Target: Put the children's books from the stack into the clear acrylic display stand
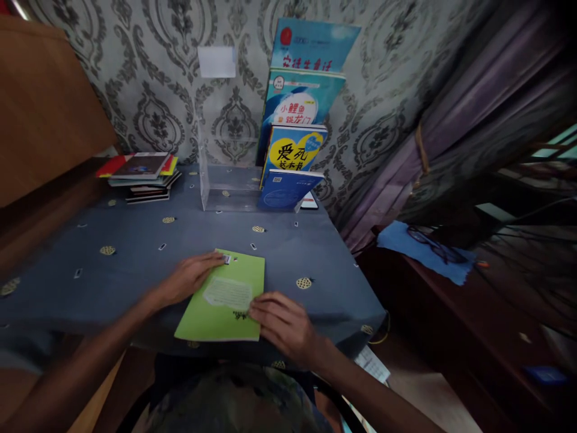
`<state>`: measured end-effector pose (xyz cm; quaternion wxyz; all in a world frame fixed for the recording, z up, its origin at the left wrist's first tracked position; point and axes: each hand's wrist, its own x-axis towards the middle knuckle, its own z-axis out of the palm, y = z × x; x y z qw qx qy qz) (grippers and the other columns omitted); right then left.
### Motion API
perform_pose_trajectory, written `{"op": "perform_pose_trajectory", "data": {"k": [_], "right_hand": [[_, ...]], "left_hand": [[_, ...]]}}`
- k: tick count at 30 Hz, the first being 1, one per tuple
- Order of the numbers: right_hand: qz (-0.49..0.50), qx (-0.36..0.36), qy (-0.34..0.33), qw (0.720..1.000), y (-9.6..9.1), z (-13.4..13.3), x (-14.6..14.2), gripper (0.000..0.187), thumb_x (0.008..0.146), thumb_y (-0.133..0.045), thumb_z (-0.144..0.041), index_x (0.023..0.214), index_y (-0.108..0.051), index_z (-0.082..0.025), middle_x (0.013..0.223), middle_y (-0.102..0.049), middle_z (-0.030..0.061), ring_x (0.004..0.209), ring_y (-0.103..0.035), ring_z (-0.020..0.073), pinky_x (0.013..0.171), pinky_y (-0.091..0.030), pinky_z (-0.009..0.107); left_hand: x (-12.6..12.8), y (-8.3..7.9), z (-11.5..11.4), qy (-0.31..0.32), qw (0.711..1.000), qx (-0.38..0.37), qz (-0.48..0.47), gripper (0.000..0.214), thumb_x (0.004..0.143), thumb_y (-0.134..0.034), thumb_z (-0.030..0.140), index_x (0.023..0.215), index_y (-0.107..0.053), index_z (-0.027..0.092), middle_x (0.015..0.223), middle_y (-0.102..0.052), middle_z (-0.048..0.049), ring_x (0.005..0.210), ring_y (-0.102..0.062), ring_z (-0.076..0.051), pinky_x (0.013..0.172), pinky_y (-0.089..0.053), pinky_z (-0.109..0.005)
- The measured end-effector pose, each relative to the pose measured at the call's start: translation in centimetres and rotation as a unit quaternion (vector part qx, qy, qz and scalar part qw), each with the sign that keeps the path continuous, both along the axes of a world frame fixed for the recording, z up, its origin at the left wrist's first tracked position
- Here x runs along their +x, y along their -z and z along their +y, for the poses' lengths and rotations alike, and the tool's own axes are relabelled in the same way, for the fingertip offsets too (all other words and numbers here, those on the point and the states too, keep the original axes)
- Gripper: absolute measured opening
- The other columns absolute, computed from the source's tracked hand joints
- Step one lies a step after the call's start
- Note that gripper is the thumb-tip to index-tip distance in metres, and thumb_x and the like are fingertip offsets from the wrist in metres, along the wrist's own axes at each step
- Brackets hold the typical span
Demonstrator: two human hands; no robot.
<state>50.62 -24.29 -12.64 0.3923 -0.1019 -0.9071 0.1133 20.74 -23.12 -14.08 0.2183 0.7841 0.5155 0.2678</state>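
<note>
A thin green book (224,297) lies flat near the front edge of the table, on a dark blue cloth (135,264). My left hand (189,276) rests on the book's upper left edge, fingers stretched toward its top. My right hand (282,322) lies on the book's lower right corner with fingers curled against the edge. Neither hand has lifted the book.
A clear stepped rack (225,180) at the back of the table holds several blue books (295,150) on its right side. A stack of books (142,174) sits at the back left. A wooden board (40,108) stands left, purple curtains (473,120) right, and a dark side table (451,288) carries a blue cloth.
</note>
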Motion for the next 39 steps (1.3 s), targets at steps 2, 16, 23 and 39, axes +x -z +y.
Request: {"op": "perform_pose_trajectory", "data": {"k": [2, 16, 23, 39], "right_hand": [[0.05, -0.013, 0.031, 0.998, -2.1, 1.0, -0.6, 0.019, 0.1, -0.054, -0.017, 0.112, -0.069, -0.017, 0.096, -0.076, 0.0084, 0.092, -0.069, 0.0206, 0.081, -0.058, 0.035], [0.082, -0.388, 0.322, 0.86, 0.1, 18.4, -6.5, 0.052, 0.084, -0.055, -0.063, 0.054, -0.045, -0.022, 0.051, -0.041, -0.0051, 0.052, -0.041, 0.011, 0.05, -0.031, 0.023], [-0.04, -0.329, 0.415, 0.847, 1.8, 17.9, -6.1, 0.012, 0.084, -0.066, -0.032, 0.082, -0.07, -0.02, 0.084, -0.069, 0.005, 0.083, -0.063, 0.0216, 0.07, -0.044, 0.028], [-0.24, -0.176, 0.288, 0.91, 3.6, 15.9, -7.7, 0.053, 0.103, -0.037, -0.031, 0.15, -0.044, -0.008, 0.16, -0.038, 0.0202, 0.153, -0.029, 0.0271, 0.123, -0.026, 0.049]], "left_hand": [[-0.9, -1.2, 0.2, 0.027, 0.993, -0.05, -0.101, 0.035, 0.094, -0.052, 0.031, 0.121, -0.073, 0.028, 0.132, -0.07, -0.0046, 0.127, -0.062, -0.024, 0.112, -0.046, -0.044], [1.5, 0.3, 4.4, -0.091, 0.927, -0.19, -0.311, 0.063, 0.08, -0.068, 0.057, 0.122, -0.045, 0.017, 0.067, -0.064, 0.0036, 0.043, -0.049, -0.01, 0.04, -0.035, -0.021], [0.3, -0.1, 5.5, -0.159, 0.982, -0.103, 0.026, 0.037, 0.092, -0.053, 0.041, 0.12, -0.056, 0.018, 0.069, -0.065, -0.0011, 0.062, -0.062, -0.02, 0.059, -0.045, -0.029], [1.5, 3.3, 9.7, -0.148, 0.977, 0.079, 0.134, 0.044, 0.099, -0.038, 0.025, 0.137, -0.056, 0.013, 0.15, -0.052, -0.0202, 0.137, -0.049, -0.033, 0.114, -0.035, -0.05]]}}
